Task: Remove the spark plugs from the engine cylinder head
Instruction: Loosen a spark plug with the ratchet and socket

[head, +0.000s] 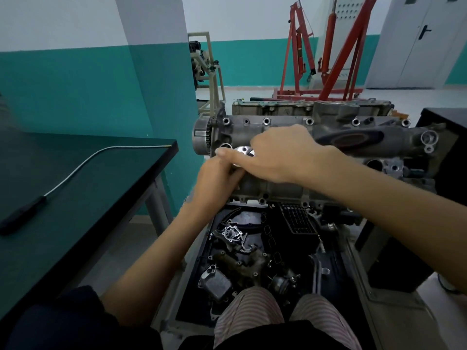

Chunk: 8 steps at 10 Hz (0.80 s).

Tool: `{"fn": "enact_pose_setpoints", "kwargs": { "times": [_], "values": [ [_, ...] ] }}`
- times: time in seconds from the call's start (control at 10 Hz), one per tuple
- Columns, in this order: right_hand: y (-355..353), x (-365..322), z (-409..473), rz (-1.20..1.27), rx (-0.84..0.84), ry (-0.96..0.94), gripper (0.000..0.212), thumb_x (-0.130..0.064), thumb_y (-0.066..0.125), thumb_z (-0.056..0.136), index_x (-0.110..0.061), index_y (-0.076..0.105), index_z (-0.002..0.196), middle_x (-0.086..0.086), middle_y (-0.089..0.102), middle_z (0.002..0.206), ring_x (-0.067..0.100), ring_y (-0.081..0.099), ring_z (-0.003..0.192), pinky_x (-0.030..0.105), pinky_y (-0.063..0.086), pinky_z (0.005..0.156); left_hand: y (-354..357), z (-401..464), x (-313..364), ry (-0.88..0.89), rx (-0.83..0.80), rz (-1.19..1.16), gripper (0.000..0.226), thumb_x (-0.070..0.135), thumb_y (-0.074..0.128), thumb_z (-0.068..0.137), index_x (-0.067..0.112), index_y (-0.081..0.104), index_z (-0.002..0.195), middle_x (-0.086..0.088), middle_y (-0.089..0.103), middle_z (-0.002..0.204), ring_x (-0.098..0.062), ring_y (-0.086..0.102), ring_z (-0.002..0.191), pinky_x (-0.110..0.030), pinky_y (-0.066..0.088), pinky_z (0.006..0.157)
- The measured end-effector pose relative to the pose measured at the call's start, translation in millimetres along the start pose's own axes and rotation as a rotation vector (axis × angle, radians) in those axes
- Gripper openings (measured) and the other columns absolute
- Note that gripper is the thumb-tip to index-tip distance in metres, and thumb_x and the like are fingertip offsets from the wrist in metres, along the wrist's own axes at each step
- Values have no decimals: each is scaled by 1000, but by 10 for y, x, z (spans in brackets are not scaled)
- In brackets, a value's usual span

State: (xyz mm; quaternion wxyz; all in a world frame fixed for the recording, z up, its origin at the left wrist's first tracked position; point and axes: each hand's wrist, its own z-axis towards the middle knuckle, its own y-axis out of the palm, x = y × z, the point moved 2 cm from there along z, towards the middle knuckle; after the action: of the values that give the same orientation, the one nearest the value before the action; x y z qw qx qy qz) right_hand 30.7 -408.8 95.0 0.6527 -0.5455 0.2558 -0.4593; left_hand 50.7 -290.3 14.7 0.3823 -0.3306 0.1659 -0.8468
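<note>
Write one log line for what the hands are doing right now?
left hand: grips something hidden at cylinder head | right hand: over shiny tool, finger extended | flexible pickup tool: lying on dark table

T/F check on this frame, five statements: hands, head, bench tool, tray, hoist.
1. Both hands, left hand and right hand, are at the sprocket end of the cylinder head. True.
2. The flexible tool on the black table is in the right hand. False: it lies untouched.
3. Loose engine parts lie in the tray below the head. True.
4. A blue hoist stands behind. False: the hoist is red.
5. A pulled spark plug is visible. False: none shows.
</note>
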Motion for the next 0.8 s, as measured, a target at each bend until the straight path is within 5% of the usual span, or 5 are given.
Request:
{"fn": "enact_pose_setpoints", "kwargs": {
  "times": [0.2,0.3,0.5,0.7,0.8],
  "values": [
    [348,-297,-165,1403,-389,287,49,-59,29,93,-15,40,75,-2,38,60,13,38,51,27,37,54,42,-119,-82,-120,35,-26,19,5,49,73,13,53,56,6,48,48,-15,48,45,-15,38,48],
    [344,-195,-110,1439,-556,264,59,-66,23,90,-13,39,71,3,38,57,14,39,46,22,38,45,16,-89,-60,-120,16,-41,24,16,47,73,3,66,79,-3,63,62,-24,60,63,-30,45,56],
    [73,-29,38,119,25,19,71,-73,16,85,-16,45,55,-3,47,56,10,44,51,24,27,47,3,-20,-11,-41,-31,77,23,13,53,82,23,44,62,13,42,51,-26,49,49,-21,20,43],
    [424,-354,-149,1864,-649,312,45,-51,37,95,-13,40,70,4,38,58,15,40,48,27,45,54,29,-116,-75,-172,-40,171,37,27,36,76,9,68,83,-10,64,65,-29,61,66,-40,46,58],
    [323,-169,-69,1092,-338,212,59,-61,29,92,-10,45,66,4,45,54,14,43,42,22,35,43,-10,-48,-37,-36,-12,163,25,25,49,78,15,69,89,-8,68,71,-30,62,68,-28,32,53]
  ]
}}
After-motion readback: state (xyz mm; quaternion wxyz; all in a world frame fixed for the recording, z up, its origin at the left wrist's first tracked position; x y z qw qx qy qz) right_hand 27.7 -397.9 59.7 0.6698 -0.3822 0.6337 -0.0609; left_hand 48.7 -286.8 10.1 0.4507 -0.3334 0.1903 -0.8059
